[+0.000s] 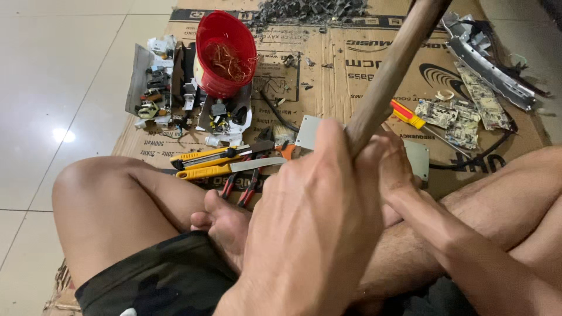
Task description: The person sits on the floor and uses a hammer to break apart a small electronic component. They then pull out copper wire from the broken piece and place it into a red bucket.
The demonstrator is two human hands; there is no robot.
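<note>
- Flattened cardboard sheet (pixel 351 52) lies on the tiled floor, spread beyond both hands; all loose items rest on it.
- Wooden handle (pixel 389 70) rises diagonally from the hands toward the upper right; its far end leaves the frame.
- Left hand (pixel 310 228) closed around the lower part of the wooden handle, thumb along the shaft.
- Right hand (pixel 395 167) just beside the left hand, fingers wrapped on the same handle from the far side.
- Red bucket (pixel 225 52), well beyond the hands and to their left, tilted; it contains a tangle of copper-coloured wire.
- Grey metal plate (pixel 310 131) lies flat just beyond the hands, partly hidden by them.
- Stripped circuit boards (pixel 462 114) lie beyond the right hand, off to its right.
- Yellow utility knives (pixel 211 164) lie left of the hands, blades pointing toward them.
- Red-handled pliers (pixel 249 187) lie just left of the left hand.
- Red-and-yellow screwdriver (pixel 407 114) lies just beyond the right hand.
</note>
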